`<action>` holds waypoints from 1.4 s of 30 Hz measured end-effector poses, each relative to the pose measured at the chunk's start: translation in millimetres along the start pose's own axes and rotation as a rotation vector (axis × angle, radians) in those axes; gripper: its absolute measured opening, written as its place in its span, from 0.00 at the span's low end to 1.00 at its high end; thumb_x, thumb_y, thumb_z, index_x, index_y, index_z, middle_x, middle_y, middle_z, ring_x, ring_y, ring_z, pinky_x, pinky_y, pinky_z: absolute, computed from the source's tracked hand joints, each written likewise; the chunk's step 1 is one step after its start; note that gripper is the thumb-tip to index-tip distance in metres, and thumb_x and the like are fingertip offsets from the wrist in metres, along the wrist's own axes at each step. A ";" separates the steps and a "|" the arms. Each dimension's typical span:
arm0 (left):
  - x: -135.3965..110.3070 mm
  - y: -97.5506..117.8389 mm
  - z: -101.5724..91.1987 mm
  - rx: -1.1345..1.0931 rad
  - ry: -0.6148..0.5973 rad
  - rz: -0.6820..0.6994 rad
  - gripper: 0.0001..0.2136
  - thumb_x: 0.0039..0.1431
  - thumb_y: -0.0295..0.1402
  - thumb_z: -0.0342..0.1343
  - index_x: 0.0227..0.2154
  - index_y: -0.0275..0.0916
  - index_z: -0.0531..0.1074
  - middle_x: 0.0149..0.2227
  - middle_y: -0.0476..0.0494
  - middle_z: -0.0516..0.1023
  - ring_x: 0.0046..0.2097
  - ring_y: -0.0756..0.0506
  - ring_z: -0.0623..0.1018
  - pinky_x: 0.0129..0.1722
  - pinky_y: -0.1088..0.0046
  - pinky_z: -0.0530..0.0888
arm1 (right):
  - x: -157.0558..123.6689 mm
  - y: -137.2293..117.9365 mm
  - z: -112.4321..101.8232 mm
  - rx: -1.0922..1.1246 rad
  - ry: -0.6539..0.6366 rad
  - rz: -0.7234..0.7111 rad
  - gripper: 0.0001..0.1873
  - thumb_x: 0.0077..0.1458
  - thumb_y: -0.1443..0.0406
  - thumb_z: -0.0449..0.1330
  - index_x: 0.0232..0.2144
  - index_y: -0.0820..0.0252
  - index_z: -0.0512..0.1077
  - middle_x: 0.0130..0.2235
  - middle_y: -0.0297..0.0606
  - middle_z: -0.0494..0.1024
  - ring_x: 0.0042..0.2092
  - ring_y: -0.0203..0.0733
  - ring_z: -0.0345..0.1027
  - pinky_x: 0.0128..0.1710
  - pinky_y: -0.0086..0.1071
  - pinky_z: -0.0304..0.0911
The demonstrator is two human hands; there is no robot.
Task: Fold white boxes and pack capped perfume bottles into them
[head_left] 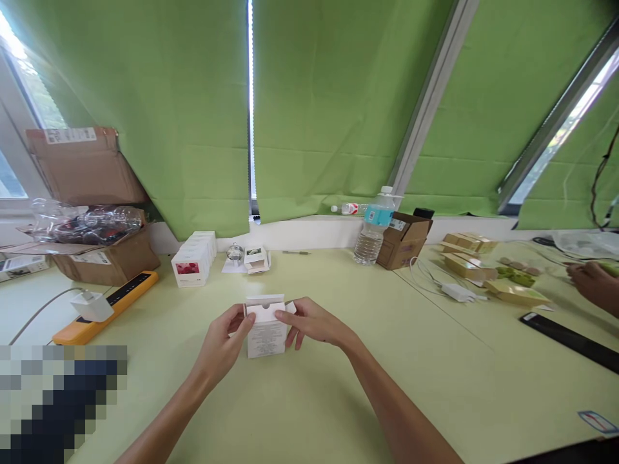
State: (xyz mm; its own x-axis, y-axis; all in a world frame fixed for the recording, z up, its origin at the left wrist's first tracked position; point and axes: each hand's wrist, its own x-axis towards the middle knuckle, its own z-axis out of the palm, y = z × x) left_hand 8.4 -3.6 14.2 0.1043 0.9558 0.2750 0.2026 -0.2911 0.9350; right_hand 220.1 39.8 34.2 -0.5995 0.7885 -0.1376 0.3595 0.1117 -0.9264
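The left hand [223, 341] and right hand [313, 323] held an upright white cardboard box [267, 338] between their fingers [285, 316], long axis vertical, top flap open.

Green blinds [338, 116] over windows [24, 77] (daylight at the edges), pale yellow table [435, 399]

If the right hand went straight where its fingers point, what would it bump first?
The right hand would meet the small white carton first; its fingertips look already on it, though depth is hard to judge.
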 end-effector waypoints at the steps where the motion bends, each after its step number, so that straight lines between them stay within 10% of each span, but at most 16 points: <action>1: -0.5 0.0 1.4 0.001 0.012 -0.001 0.13 0.58 0.42 0.50 0.35 0.38 0.72 0.27 0.49 0.72 0.30 0.48 0.71 0.29 0.76 0.67 | -0.2 -0.2 0.4 -0.004 -0.001 -0.003 0.32 0.52 0.43 0.53 0.40 0.66 0.72 0.38 0.46 0.78 0.31 0.41 0.75 0.26 0.30 0.69; 42: -4.5 2.0 19.7 -0.095 0.121 -0.058 0.13 0.58 0.43 0.50 0.29 0.37 0.69 0.26 0.50 0.70 0.30 0.49 0.68 0.27 0.78 0.63 | -2.7 -6.7 3.7 0.174 -0.056 0.082 0.31 0.53 0.43 0.52 0.42 0.65 0.73 0.42 0.49 0.77 0.32 0.42 0.75 0.23 0.28 0.70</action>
State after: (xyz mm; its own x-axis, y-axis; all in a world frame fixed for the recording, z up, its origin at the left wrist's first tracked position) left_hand 27.5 -9.3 10.5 -0.0237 0.9707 0.2393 0.1110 -0.2353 0.9656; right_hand 216.6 34.7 39.5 -0.6134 0.7555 -0.2300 0.2830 -0.0616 -0.9571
